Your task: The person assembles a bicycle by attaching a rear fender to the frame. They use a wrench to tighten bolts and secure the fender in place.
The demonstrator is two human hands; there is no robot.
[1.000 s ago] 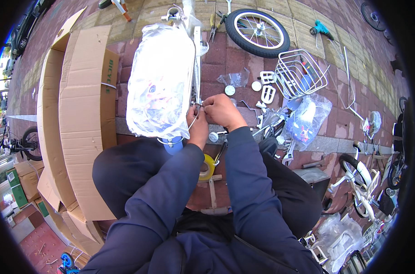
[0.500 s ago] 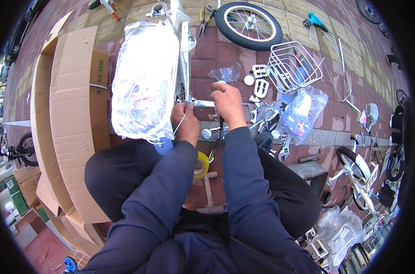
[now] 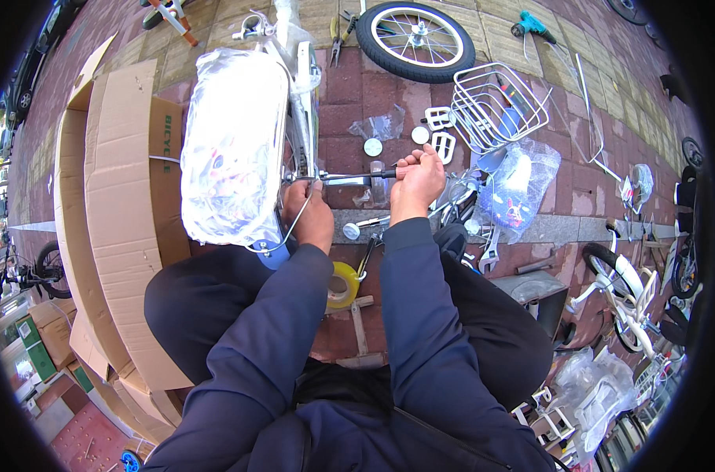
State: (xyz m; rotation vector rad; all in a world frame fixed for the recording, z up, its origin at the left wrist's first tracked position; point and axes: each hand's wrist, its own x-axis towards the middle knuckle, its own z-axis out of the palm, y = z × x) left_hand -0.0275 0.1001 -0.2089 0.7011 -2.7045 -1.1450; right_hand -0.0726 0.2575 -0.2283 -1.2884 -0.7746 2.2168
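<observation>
A bicycle frame point(image 3: 306, 102) lies in front of me, its plastic-wrapped panel point(image 3: 231, 149) on the left. At the frame's lower end my left hand point(image 3: 310, 216) is closed round a small part hidden by its fingers, with a thin pale cable point(image 3: 296, 216) running past it. My right hand point(image 3: 419, 185) grips the handle of a screwdriver point(image 3: 357, 175). The screwdriver lies sideways, its shaft pointing left and its tip at the metal fitting by my left fingers. A blue piece point(image 3: 272, 256) shows beneath the wrapped panel.
Cardboard box point(image 3: 121, 220) stands at left. Beyond lie a wheel point(image 3: 416, 39), pliers point(image 3: 338, 43) and a teal power tool point(image 3: 533, 27). To the right are a wire basket point(image 3: 499, 106), white pedals point(image 3: 442, 145), a wrapped bag point(image 3: 522, 189) and a wrench point(image 3: 489, 252). Yellow tape point(image 3: 343, 285) sits between my knees.
My right hand has moved right and slightly down, and the screwdriver now lies level against the fitting. The view has shifted, moving the scene slightly left. My left hand stays at the frame.
</observation>
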